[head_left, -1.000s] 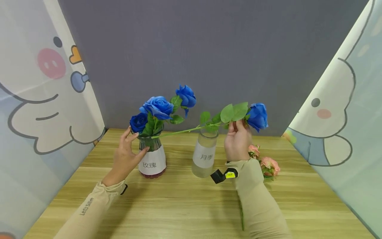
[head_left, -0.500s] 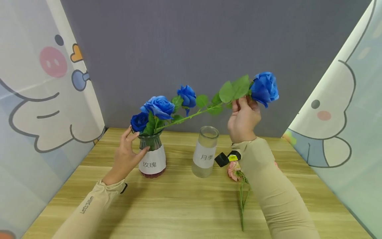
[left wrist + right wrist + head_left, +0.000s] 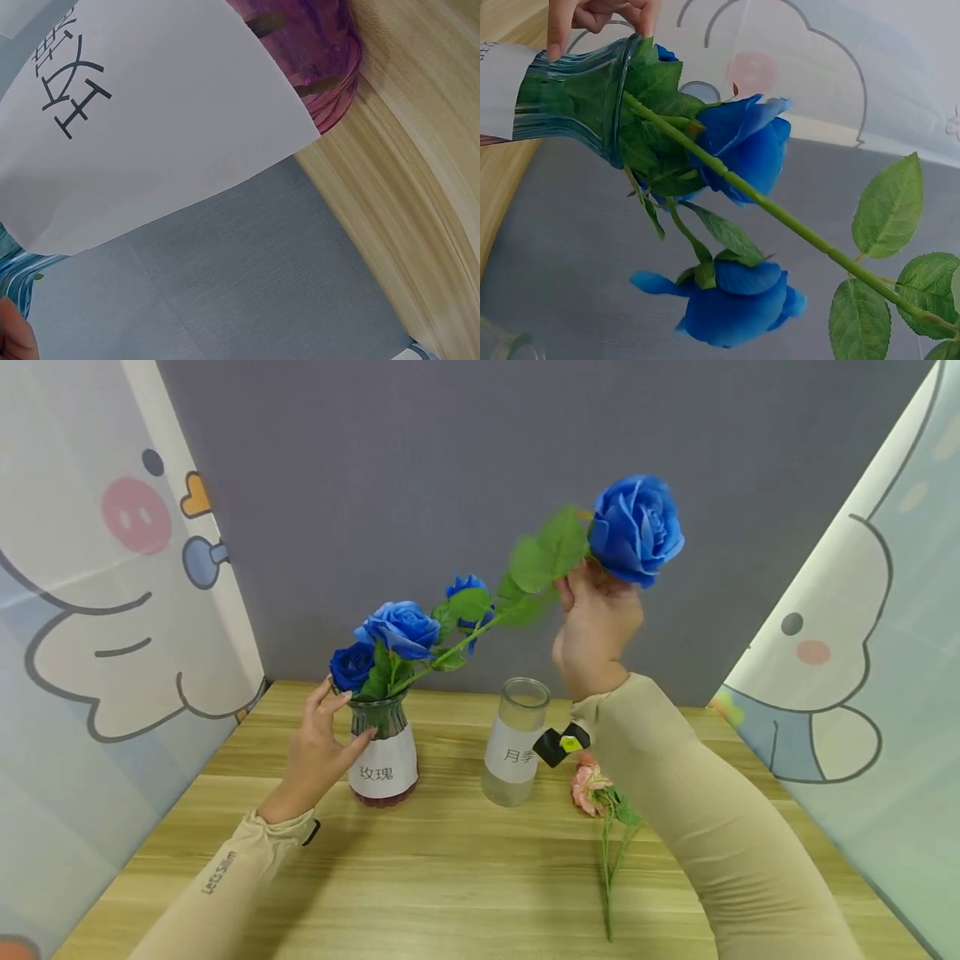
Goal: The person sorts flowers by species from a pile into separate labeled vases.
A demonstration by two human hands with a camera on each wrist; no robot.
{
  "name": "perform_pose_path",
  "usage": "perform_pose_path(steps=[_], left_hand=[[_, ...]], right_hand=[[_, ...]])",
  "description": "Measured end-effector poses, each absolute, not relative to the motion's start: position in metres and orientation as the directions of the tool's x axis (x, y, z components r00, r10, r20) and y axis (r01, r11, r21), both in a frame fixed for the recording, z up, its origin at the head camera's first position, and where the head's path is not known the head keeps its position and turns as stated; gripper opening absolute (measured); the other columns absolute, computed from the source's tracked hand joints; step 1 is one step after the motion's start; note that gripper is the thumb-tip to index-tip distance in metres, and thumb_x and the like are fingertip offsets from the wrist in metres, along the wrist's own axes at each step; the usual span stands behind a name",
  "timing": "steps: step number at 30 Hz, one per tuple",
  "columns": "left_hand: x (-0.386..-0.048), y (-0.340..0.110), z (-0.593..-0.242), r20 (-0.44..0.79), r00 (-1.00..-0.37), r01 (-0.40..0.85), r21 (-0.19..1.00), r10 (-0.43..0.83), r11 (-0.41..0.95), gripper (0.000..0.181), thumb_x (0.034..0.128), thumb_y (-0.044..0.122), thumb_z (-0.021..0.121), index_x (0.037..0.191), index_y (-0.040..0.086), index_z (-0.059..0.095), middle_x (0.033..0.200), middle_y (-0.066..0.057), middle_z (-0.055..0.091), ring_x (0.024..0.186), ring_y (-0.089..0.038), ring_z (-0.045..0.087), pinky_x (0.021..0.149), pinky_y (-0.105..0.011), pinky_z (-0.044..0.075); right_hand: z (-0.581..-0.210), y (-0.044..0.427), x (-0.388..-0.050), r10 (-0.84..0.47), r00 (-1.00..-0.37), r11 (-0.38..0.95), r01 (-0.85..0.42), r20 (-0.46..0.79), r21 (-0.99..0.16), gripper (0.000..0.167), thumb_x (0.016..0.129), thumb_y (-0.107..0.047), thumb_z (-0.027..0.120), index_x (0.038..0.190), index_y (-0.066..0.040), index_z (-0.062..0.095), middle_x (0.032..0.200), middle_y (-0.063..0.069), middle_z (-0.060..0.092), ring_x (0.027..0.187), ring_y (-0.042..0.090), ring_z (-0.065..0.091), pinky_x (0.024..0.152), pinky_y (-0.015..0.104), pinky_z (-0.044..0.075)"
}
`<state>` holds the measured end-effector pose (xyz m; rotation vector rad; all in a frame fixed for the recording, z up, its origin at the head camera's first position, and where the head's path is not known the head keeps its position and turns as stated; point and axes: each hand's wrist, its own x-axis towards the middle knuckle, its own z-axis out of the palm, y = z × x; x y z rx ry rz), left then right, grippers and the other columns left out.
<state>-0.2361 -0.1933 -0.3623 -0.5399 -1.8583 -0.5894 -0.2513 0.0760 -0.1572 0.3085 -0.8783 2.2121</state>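
- Your left hand (image 3: 324, 745) has fingers and thumb curled round the neck of the ribbed, waisted glass vase (image 3: 386, 722), its white paper label (image 3: 390, 758) facing you.
- Your right hand (image 3: 600, 631) pinches the large, full-petalled blue rose (image 3: 637, 531) just under its bloom — held high, its green stem (image 3: 780, 214) slanting down to the vase's mouth.
- Three smaller-looking blue roses (image 3: 402, 632) stand in that vase.
- Between your hands — a clear, plain glass vase (image 3: 508, 792).
- A ruffled pink flower (image 3: 587, 791) lies on the wood-grain table (image 3: 450, 885).
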Motion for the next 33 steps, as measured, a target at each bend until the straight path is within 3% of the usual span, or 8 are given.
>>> perform_pose_path(steps=[9,17,25,33], left_hand=[[-0.235,-0.190,-0.365,0.942,-0.326,0.618,0.145,0.084,0.772,0.061,0.0934,0.052,0.047,0.119,-0.002,0.047,0.124,-0.038,0.046,0.042,-0.009,0.025,0.034,-0.031,0.027],[-0.235,-0.190,-0.364,0.944,-0.316,0.621,0.130,0.095,0.773,0.060,0.0933,0.052,0.048,0.120,-0.002,0.046,0.124,-0.037,0.046,0.043,-0.009,0.026,0.034,-0.032,0.030],[-0.234,-0.190,-0.364,0.944,-0.315,0.606,0.121,0.097,0.786,0.060,0.0935,0.053,0.047,0.119,-0.002,0.046,0.123,-0.037,0.046,0.042,-0.007,0.023,0.034,-0.030,0.028],[-0.234,-0.187,-0.363,0.942,-0.320,0.603,0.123,0.098,0.788,0.061,0.0934,0.052,0.048,0.119,-0.002,0.047,0.123,-0.037,0.046,0.044,-0.003,0.022,0.034,-0.029,0.027]], right_hand=[[-0.155,0.056,-0.245,0.498,-0.746,-0.498,-0.664,0.442,-0.559,0.013,0.083,0.015,0.064,0.078,0.004,0.062,0.067,0.006,0.059,0.055,0.012,0.058,0.060,0.022,0.053],[-0.155,0.045,-0.241,0.442,-0.751,-0.469,-0.659,0.490,-0.587,0.009,0.083,0.015,0.064,0.091,0.011,0.062,0.073,0.007,0.063,0.060,0.012,0.060,0.064,0.024,0.054],[-0.164,0.029,-0.238,0.399,-0.746,-0.389,-0.664,0.533,-0.639,0.010,0.081,0.015,0.064,0.079,0.006,0.061,0.062,0.000,0.056,0.055,0.010,0.054,0.058,0.022,0.048],[-0.170,0.025,-0.239,0.347,-0.762,-0.303,-0.643,0.547,-0.703,0.009,0.078,0.013,0.067,0.087,0.011,0.065,0.071,0.006,0.065,0.062,0.010,0.057,0.062,0.023,0.049]])
